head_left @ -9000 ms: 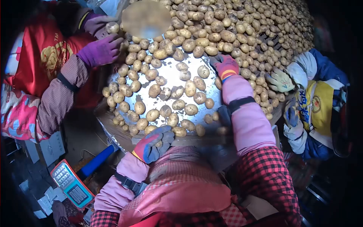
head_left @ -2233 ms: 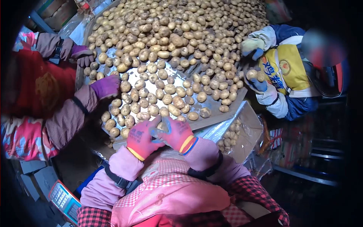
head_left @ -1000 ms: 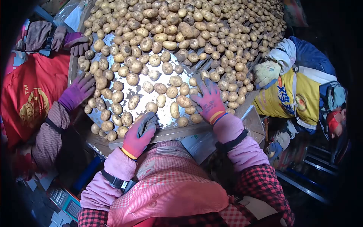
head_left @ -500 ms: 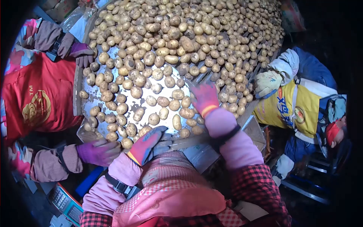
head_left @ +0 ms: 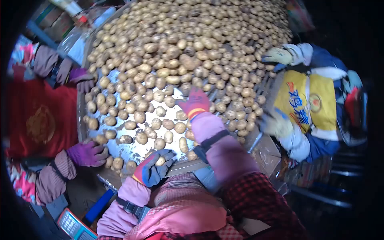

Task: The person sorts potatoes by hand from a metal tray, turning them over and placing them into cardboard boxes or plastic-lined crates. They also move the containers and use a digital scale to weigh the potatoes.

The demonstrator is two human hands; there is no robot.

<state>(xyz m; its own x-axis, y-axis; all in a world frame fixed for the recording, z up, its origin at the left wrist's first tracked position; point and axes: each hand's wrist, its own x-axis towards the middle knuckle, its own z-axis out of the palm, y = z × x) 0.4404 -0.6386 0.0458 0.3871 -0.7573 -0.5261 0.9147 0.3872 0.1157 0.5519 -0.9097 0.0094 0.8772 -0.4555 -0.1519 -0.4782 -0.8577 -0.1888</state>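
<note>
My left hand, in a grey-blue, red and yellow glove, is at the near edge of the metal sorting table, curled around a small potato. My right hand, in a pinkish-red glove with an orange cuff, reaches over the table's middle. Its thumb stands apart from the fingers, which point toward the potato pile; the fingertips are blurred, and I see no potato in it. Loose potatoes lie between my hands, among them an oblong one.
On the left, a co-worker's purple-gloved hands are at the table edge. Opposite on the right, another person in a yellow apron has a pale-gloved hand over the pile. A keypad device sits at lower left.
My right hand has moved left across the table. My left hand has turned and now holds a small potato. The right co-worker's upper hand has moved toward the pile; the view has shifted.
</note>
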